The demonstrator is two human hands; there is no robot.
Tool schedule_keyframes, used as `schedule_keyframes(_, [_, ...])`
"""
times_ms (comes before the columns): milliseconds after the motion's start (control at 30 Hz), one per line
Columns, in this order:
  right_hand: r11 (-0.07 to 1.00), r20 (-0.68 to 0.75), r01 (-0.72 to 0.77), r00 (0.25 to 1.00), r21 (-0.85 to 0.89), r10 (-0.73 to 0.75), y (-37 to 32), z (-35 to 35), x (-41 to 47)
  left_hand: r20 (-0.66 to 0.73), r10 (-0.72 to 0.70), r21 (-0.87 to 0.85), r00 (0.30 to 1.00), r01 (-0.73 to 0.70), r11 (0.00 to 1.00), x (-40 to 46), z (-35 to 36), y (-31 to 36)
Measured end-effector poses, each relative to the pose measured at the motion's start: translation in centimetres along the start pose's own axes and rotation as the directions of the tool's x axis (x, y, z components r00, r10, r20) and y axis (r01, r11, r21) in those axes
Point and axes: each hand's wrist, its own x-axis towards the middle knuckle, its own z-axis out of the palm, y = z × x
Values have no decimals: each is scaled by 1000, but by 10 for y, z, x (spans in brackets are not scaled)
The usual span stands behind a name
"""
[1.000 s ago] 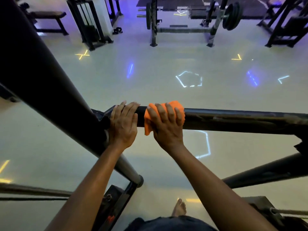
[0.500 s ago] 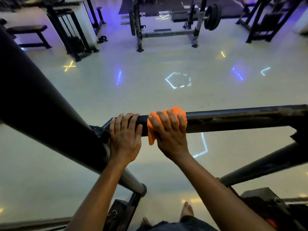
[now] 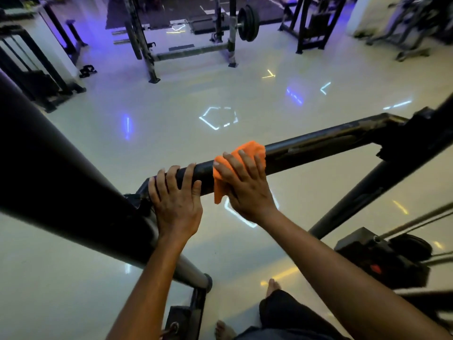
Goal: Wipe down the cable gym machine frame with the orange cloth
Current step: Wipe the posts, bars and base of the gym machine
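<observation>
Pale glossy floor (image 3: pixel 306 114) is seen far below the grip, marked with reflected light shapes. A thick dark post (image 3: pixel 56 173) slants across left of the grip, joined to the crossbar (image 3: pixel 326 146) just beyond the left hand. The crossbar, black and scuffed, is run rightward and upward from the grip to a joint with another strut. A rack (image 3: pixel 186 33) with plates is placed well beyond the grip, across the floor. A weight stack (image 3: pixel 382 261) with cables is set below and right of the grip. The left hand (image 3: pixel 176 200) is wrapped bare around the crossbar, fingers over the top. Just right of it, the cloth (image 3: pixel 250 149) is draped over the bar and clasped there by the right hand (image 3: pixel 245 185), fingers curled over it. Bare feet (image 3: pixel 272 285) are glimpsed beneath.
</observation>
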Motion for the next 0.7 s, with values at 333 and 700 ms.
schedule_keyframes(333, [920,-163,-371,907,124,388,-11,6,5,134,98,-113,986,-83,990,9,-9,27])
schedule_keyframes(700, [963,-219,-268,941,-12,259,86,-27,-14,95,137,-177,986,-118,977,15,0,57])
